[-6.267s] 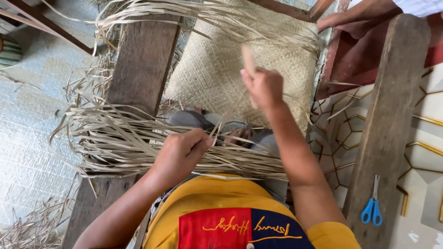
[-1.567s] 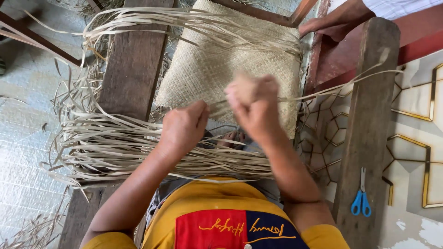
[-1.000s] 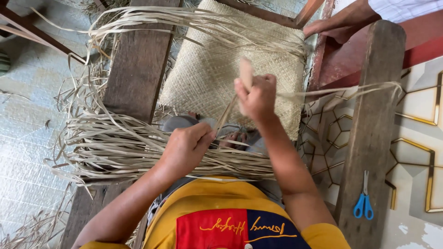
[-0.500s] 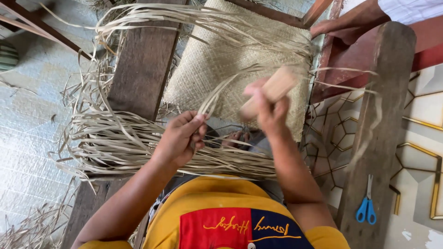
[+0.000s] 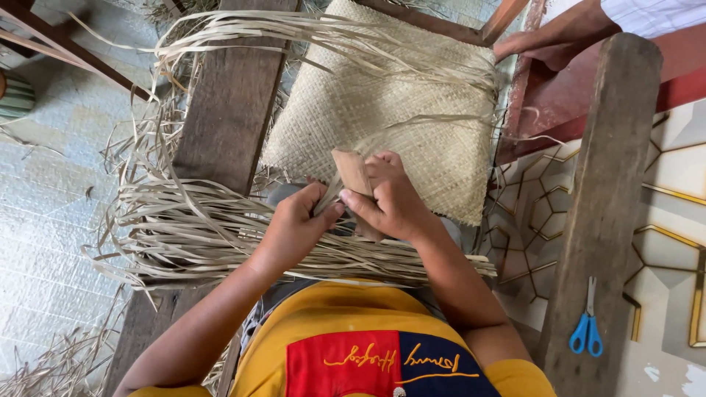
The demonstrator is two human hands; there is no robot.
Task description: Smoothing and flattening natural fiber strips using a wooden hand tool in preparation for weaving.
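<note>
My right hand [image 5: 393,200] grips a small flat wooden stick [image 5: 351,171], held upright over my lap. My left hand [image 5: 296,224] pinches a pale dried straw strip [image 5: 328,201] right against the base of the stick, thumb touching my right fingers. A bundle of loose straw strips [image 5: 198,235] lies across my lap and spreads to the left. Beyond my hands lies a woven straw mat [image 5: 368,95], with long unwoven strips [image 5: 309,33] trailing from its far edge.
Two dark wooden planks flank me, one on the left [image 5: 224,110], one on the right [image 5: 603,184] with blue-handled scissors [image 5: 587,331] on it. Another person's hand [image 5: 548,37] rests on a red wooden frame at the top right. Straw scraps litter the tiled floor [image 5: 44,220].
My right hand has come down from a raised position over the mat to meet my left hand, and the strip it drew upward now sits short between both hands.
</note>
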